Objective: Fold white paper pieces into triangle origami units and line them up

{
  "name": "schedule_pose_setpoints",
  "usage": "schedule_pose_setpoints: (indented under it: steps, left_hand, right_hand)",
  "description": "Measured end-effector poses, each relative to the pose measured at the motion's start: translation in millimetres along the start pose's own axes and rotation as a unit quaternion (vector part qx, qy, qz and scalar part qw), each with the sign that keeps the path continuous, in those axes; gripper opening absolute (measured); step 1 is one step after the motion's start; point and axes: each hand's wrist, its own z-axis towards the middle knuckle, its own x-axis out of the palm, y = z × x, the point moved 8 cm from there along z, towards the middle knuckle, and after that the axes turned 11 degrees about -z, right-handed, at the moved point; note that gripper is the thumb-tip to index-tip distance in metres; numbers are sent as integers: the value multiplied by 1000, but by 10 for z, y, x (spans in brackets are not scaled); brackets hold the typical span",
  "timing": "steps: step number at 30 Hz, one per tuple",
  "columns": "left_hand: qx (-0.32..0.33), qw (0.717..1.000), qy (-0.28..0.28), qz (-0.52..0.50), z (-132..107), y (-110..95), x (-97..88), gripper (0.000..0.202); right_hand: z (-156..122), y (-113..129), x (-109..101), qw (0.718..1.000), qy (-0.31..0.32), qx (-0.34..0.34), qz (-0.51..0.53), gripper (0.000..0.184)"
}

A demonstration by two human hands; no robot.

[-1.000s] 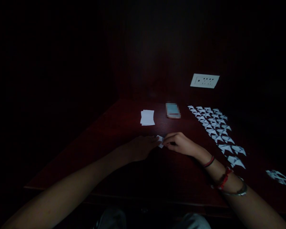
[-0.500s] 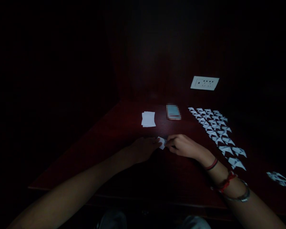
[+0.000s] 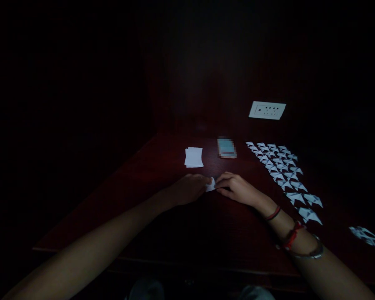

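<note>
A small folded piece of white paper lies between my two hands over the dark red table. My left hand pinches its left side, thumb and fingers closed on it. On the other side, my right hand has curled fingers whose tips meet the paper's right edge; whether they grip it or only press it cannot be made out. Beyond the hands rests a short stack of white square sheets. Several folded white paper figures stand in rows to the right of my right hand.
A pixelated bluish flat object lies right of the stack. Another white paper piece or cluster is at the far right of the table. A white wall socket is set in the dark panel behind.
Both hands stay at the paper with small finger shifts. The paper's visible shape has changed and looks smaller. My left hand has risen slightly.
</note>
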Motion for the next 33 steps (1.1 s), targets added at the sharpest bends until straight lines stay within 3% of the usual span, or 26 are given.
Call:
schedule_pose_setpoints:
  steps: [11, 18, 28, 33]
  left_hand:
    - [-83, 986, -134, -45, 7, 204, -136, 18]
    - [-95, 986, -126, -53, -15, 271, -49, 14]
    - [-99, 986, -130, -45, -2, 145, -50, 5]
    - [-69, 988, -130, -46, 4, 66, -65, 8]
  right_hand:
    - [5, 72, 44, 997, 56, -13, -45, 22]
    - [-26, 54, 73, 996, 83, -15, -37, 23]
    - [-29, 55, 62, 996, 85, -7, -29, 29]
    - [-32, 69, 62, 995, 90, -15, -28, 28]
